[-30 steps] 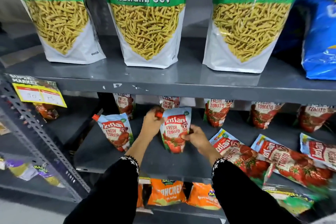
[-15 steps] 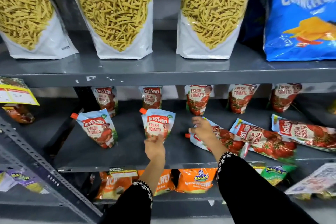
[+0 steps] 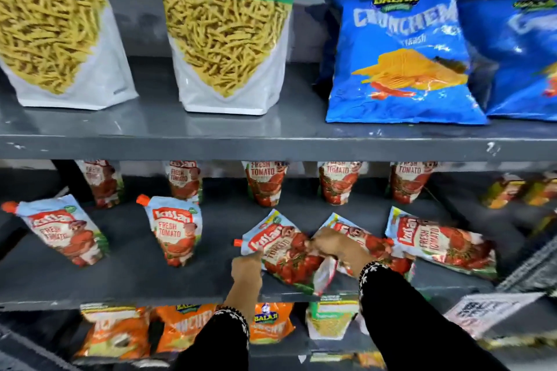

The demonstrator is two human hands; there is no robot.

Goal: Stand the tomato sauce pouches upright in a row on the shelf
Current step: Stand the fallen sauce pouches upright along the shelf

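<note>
On the grey middle shelf, two tomato sauce pouches stand upright in front: one at the left and one beside it. A third pouch lies tilted on the shelf with its orange cap to the left. My left hand grips its lower left edge and my right hand grips its right side. Two more pouches lie flat to the right, one partly under my right hand and one beyond it. Several pouches stand in a back row.
The shelf above holds Ratlami Sev bags and blue Crunchem bags. Orange snack bags sit on the shelf below. A paper label hangs at the lower right.
The view has shifted right. My left hand left the second upright pouch and joined my right hand on the third pouch, which has lifted partly off the shelf.
</note>
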